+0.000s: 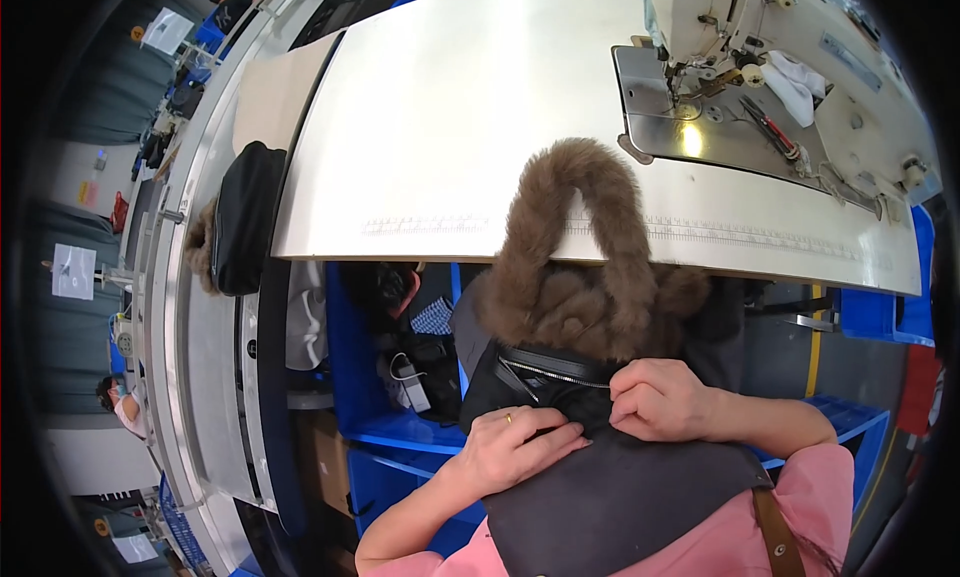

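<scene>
A brown furry handbag (pixel 570 317) lies in my lap against the table's front edge, its looped fur handle (pixel 573 157) standing up over the tabletop. Black lining shows at the bag's near side, with a silver-toothed zipper (pixel 550 366) along it. My right hand (pixel 660 399) is closed in a pinch on the lining by the zipper's right end. Below the zipper's left part, my left hand (pixel 515 452), with a ring, curls its fingers over the black lining. Its fingertips are partly hidden, as is whatever lies between the two hands.
A sewing machine (pixel 700 37) stands at the right of the white table (pixel 430 157), with red-handled snips (pixel 770 127) on its bed. At the left edge hangs another black and furry piece (pixel 250 217). Blue bins (pixel 350 397) with odds and ends sit under the table.
</scene>
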`<state>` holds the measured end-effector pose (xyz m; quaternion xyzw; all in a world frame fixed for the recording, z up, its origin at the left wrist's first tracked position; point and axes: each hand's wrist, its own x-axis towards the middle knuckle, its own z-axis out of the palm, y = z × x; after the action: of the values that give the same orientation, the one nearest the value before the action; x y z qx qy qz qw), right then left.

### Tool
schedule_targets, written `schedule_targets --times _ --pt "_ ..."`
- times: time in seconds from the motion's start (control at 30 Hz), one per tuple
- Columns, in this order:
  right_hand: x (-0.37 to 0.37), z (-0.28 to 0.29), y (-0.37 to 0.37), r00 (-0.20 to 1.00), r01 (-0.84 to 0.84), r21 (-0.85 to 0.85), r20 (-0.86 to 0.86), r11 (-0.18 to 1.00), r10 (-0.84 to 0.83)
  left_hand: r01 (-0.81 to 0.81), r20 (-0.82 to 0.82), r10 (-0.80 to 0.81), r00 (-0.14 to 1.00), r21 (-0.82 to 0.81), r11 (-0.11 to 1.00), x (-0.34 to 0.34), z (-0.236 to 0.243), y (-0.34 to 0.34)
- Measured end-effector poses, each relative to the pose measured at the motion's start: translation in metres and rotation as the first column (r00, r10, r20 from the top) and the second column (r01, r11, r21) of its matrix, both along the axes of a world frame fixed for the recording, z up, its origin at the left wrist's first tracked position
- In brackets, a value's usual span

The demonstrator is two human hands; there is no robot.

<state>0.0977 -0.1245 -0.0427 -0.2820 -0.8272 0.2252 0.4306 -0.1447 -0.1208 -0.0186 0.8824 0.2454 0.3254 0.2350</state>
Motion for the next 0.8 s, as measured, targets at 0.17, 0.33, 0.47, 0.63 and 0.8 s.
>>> schedule_targets --times 0.17,0.33,0.47,0.63,0.8 --pt "-0.002 -0.001 0.002 1.0 -0.007 -0.012 0.006 1.0 0.007 -0.168 0.127 0.216 0.968 -0.311 0.936 0.003 -0.006 -0.008" --pt "-0.003 0.003 0.003 1.0 0.004 -0.014 0.012 1.0 -0.004 -0.145 -0.04 0.139 0.989 -0.216 0.966 0.004 0.008 0.001" --pt "-0.002 0.004 0.004 1.0 -0.02 -0.012 0.002 1.0 0.02 -0.076 -0.1 0.055 0.993 -0.218 0.973 -0.002 0.015 0.013" --pt "-0.002 0.002 0.004 1.0 -0.005 -0.009 -0.014 1.0 0.004 0.051 -0.228 -0.059 0.972 -0.042 0.998 0.0 0.017 0.025" --pt "-0.004 0.02 0.006 0.99 0.084 -0.163 0.128 0.983 -0.063 -0.003 -0.027 -0.004 1.0 -0.243 0.97 -0.003 -0.008 0.013"
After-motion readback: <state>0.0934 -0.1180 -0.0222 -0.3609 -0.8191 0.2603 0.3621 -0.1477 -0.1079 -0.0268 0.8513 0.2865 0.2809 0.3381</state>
